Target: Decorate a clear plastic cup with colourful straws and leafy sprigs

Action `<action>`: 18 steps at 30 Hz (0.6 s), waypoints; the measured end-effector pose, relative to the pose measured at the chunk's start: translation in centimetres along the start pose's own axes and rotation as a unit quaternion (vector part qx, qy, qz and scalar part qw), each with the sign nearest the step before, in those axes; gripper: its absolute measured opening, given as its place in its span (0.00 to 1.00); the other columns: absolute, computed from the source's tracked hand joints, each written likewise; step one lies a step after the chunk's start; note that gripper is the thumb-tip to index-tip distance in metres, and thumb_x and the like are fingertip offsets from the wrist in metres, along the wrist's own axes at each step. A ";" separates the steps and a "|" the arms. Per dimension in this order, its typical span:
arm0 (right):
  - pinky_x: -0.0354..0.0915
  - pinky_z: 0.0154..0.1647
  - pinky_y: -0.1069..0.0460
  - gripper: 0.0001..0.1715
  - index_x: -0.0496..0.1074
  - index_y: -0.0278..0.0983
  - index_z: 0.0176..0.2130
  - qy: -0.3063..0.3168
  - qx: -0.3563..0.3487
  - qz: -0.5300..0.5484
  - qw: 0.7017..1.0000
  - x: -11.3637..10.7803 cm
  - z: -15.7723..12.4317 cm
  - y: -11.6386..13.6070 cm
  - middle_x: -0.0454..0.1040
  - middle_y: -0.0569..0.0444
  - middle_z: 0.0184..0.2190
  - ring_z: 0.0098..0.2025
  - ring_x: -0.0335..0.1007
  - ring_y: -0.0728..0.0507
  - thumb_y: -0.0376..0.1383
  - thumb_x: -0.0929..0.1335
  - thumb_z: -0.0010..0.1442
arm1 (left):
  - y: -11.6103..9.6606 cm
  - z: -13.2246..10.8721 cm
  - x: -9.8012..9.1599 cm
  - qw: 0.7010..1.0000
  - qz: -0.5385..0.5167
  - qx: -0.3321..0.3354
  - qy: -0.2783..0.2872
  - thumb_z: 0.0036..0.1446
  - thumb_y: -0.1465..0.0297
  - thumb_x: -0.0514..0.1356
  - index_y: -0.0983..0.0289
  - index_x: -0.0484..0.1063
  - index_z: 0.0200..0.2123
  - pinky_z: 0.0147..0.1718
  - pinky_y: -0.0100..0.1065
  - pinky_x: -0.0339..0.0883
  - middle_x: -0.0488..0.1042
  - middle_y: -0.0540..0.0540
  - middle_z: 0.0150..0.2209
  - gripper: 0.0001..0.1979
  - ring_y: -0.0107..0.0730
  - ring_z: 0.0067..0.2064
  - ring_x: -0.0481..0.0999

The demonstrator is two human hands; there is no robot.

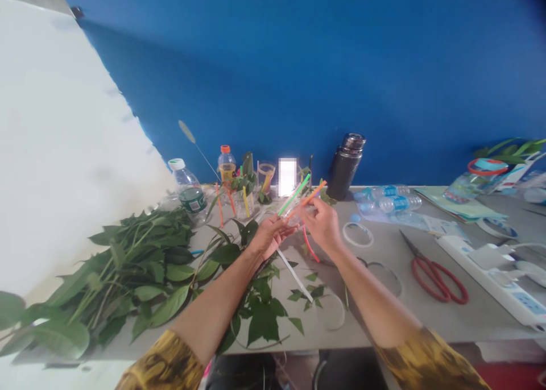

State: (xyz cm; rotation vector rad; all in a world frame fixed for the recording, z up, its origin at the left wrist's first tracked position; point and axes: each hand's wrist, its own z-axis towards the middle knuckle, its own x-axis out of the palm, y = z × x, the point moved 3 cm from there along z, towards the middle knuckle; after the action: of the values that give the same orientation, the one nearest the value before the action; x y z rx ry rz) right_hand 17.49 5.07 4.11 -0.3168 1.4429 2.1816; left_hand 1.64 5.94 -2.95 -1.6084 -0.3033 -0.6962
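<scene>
In front of me my left hand (272, 235) is closed at the lower end of a green drinking straw (294, 195), which slants up to the right. My right hand (322, 222) pinches an orange straw (315, 191) beside it. Something clear, perhaps plastic, shows between the hands, but its shape is partly hidden by the fingers. A red straw (310, 245) lies below my right hand. From under my left hand a white strip (295, 273) runs down toward the near edge, among cut green leaves (262, 316).
Leafy branches (140, 259) cover the left side. Along the back stand a clear bottle (190, 194), an orange-capped bottle (226, 165) and a dark thermos (345, 165). To the right are a tape roll (357, 235), red-handled scissors (435, 276), a power strip (490, 276) and small bottles (398, 203).
</scene>
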 end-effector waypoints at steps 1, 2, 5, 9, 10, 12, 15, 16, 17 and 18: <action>0.57 0.28 0.52 0.19 0.79 0.37 0.38 0.005 -0.002 -0.015 1.000 -0.2 0.1 0.0 0.73 0.56 0.23 0.24 0.63 0.46 0.49 0.70 0.58 | 0.0 0.0 0.0 1.000 0.002 0.001 -0.001 0.53 0.70 0.73 0.68 0.78 0.40 0.47 0.35 0.76 0.84 0.61 0.41 0.13 0.40 0.43 0.85; 0.56 0.28 0.52 0.18 0.80 0.37 0.37 0.008 -0.006 -0.027 1.000 -0.3 0.2 0.1 0.73 0.56 0.23 0.25 0.64 0.46 0.48 0.70 0.58 | 0.0 0.0 -0.1 1.000 0.005 0.001 -0.002 0.53 0.69 0.73 0.67 0.78 0.39 0.47 0.35 0.76 0.84 0.61 0.41 0.12 0.40 0.44 0.85; 0.56 0.29 0.53 0.17 0.80 0.38 0.34 0.011 -0.014 -0.038 0.999 -0.7 0.3 0.0 0.75 0.55 0.25 0.28 0.67 0.45 0.48 0.70 0.58 | 0.1 0.0 -0.2 1.000 0.013 -0.001 -0.004 0.52 0.68 0.74 0.67 0.77 0.39 0.47 0.35 0.76 0.84 0.60 0.41 0.14 0.40 0.44 0.85; 0.55 0.28 0.53 0.17 0.80 0.37 0.33 0.039 0.004 -0.035 0.999 -0.4 0.4 -0.3 0.75 0.55 0.24 0.27 0.66 0.45 0.48 0.70 0.58 | 0.2 0.2 -0.3 1.000 0.017 -0.005 -0.002 0.50 0.68 0.75 0.67 0.77 0.41 0.47 0.34 0.76 0.83 0.59 0.40 0.17 0.38 0.43 0.85; 0.54 0.28 0.53 0.17 0.79 0.37 0.32 0.042 0.010 -0.030 0.999 -0.3 0.4 -0.4 0.75 0.55 0.24 0.26 0.66 0.45 0.48 0.70 0.57 | 0.2 0.2 -0.4 1.000 0.020 -0.006 -0.002 0.50 0.67 0.75 0.67 0.77 0.41 0.47 0.35 0.76 0.83 0.59 0.40 0.18 0.38 0.43 0.85; 0.55 0.28 0.53 0.17 0.79 0.37 0.32 0.044 0.021 -0.020 0.999 -0.1 0.5 -0.5 0.76 0.55 0.24 0.25 0.66 0.46 0.48 0.69 0.57 | 0.3 0.3 -0.4 1.000 0.026 -0.007 0.000 0.50 0.66 0.75 0.67 0.76 0.40 0.48 0.36 0.76 0.83 0.60 0.40 0.18 0.38 0.43 0.85; 0.56 0.28 0.52 0.17 0.79 0.37 0.32 0.046 0.030 -0.004 0.998 0.0 0.5 -0.7 0.77 0.54 0.25 0.26 0.66 0.45 0.47 0.69 0.56 | 0.3 0.3 -0.5 1.000 0.029 -0.007 -0.002 0.49 0.66 0.76 0.67 0.74 0.37 0.49 0.37 0.76 0.83 0.59 0.39 0.18 0.39 0.43 0.85; 0.57 0.28 0.52 0.16 0.79 0.37 0.32 0.048 0.032 -0.001 0.998 0.0 0.5 -0.7 0.77 0.54 0.25 0.26 0.67 0.45 0.47 0.69 0.56 | 0.3 0.2 -0.5 1.000 0.029 -0.009 -0.002 0.49 0.66 0.76 0.67 0.74 0.37 0.49 0.37 0.76 0.83 0.59 0.39 0.18 0.39 0.43 0.85; 0.57 0.28 0.52 0.16 0.79 0.37 0.31 0.050 0.033 0.000 0.998 0.0 0.5 -0.7 0.76 0.54 0.24 0.26 0.67 0.45 0.47 0.69 0.56 | 0.3 0.2 -0.5 1.000 0.028 -0.012 -0.003 0.49 0.66 0.76 0.66 0.74 0.36 0.48 0.36 0.76 0.83 0.58 0.38 0.17 0.39 0.43 0.85; 0.57 0.28 0.52 0.16 0.78 0.37 0.31 0.053 0.034 -0.001 0.998 0.0 0.5 -0.7 0.76 0.54 0.23 0.26 0.66 0.45 0.47 0.69 0.56 | 0.3 0.2 -0.5 1.000 0.028 -0.015 -0.002 0.49 0.66 0.76 0.66 0.74 0.36 0.48 0.36 0.77 0.83 0.58 0.38 0.17 0.39 0.42 0.85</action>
State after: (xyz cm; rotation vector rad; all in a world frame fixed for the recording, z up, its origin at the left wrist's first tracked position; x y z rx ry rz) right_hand 17.91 5.81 3.74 -0.4159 1.5687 2.1366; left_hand 1.50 6.13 -3.47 -1.6402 -0.2510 -0.6578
